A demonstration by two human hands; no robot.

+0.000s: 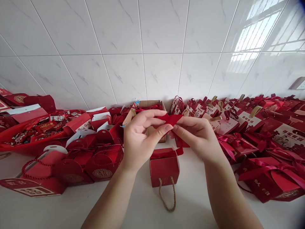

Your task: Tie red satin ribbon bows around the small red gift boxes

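Observation:
Between the fingertips of both hands is a red ribbon [172,119], pinched and partly hidden by the fingers. My left hand [145,132] grips it from the left, thumb against fingers. From the right, my right hand [192,133] pinches it too, the two thumbs almost touching. Below them on the white tabletop stands a small red gift box [164,170], with a twisted rope handle [173,198] hanging down its near side. Red ribbon also lies across the top of this box. Whether that is the same ribbon as the held one, I cannot tell.
At left, a red tray [14,148] holds wrapped sweets, with several open red boxes [102,163] near it. Behind my hands stands a cardboard box [150,103]. Many closed gift boxes [269,178] with bows crowd the right side. A tiled wall [124,73] bounds the back.

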